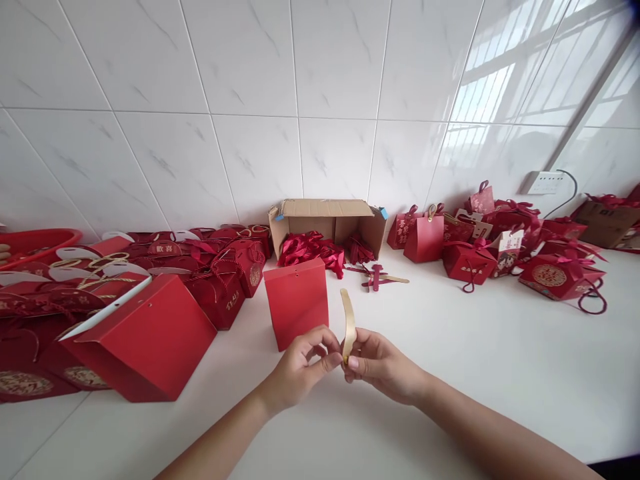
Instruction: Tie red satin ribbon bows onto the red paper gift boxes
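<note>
Above the white tabletop [500,353], the right hand [389,370] pinched a gold ribbon strip [348,320] by its lower end; whether the left hand [296,373], fingers curled beside it, gripped too, I couldn't tell. Beyond them stood 1 red gift box [297,300], before a cardboard carton [325,209] of red ribbons [311,251].

The characters 歡喜 stand in pale print on a red box [165,248] among the pile at left. A small bag [403,231] by the wall bears upright characters, the lowest perhaps 喜, though they are too small to be sure. Gold script on a dark red box [227,299] and on a ribboned box [469,267] cannot be read.
</note>
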Action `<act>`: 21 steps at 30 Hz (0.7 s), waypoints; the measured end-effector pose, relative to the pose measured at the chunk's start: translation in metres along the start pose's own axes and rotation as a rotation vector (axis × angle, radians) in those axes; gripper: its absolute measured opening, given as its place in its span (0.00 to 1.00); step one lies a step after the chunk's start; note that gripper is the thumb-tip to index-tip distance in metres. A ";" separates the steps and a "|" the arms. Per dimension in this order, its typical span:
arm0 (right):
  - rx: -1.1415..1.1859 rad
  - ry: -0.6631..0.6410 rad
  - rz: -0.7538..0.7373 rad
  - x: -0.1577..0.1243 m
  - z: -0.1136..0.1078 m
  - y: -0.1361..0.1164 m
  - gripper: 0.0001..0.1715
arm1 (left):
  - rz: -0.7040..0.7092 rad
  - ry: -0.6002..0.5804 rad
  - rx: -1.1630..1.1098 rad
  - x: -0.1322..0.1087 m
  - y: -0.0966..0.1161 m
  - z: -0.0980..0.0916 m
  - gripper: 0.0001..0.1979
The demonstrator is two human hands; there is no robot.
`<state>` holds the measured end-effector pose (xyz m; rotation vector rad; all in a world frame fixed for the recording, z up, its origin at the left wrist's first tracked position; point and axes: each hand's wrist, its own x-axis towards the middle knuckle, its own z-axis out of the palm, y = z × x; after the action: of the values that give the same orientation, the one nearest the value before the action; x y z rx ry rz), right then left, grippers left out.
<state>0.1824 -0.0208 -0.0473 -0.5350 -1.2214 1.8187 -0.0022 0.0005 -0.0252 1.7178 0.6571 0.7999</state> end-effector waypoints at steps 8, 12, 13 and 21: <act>-0.140 -0.013 -0.057 -0.003 0.006 -0.009 0.11 | -0.121 -0.069 -0.171 0.002 -0.005 -0.002 0.12; -0.197 -0.005 -0.087 -0.005 0.006 -0.008 0.09 | -0.202 -0.054 -0.177 0.004 -0.003 -0.003 0.15; -0.215 0.006 -0.087 -0.006 0.005 -0.007 0.09 | -0.219 -0.048 -0.169 0.004 -0.002 -0.003 0.15; -0.573 0.102 -0.214 -0.007 -0.002 -0.004 0.03 | -0.279 -0.074 0.001 0.004 0.003 -0.004 0.15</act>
<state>0.1887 -0.0248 -0.0451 -0.7674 -1.6631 1.2362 -0.0033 0.0050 -0.0205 1.6039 0.8248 0.5380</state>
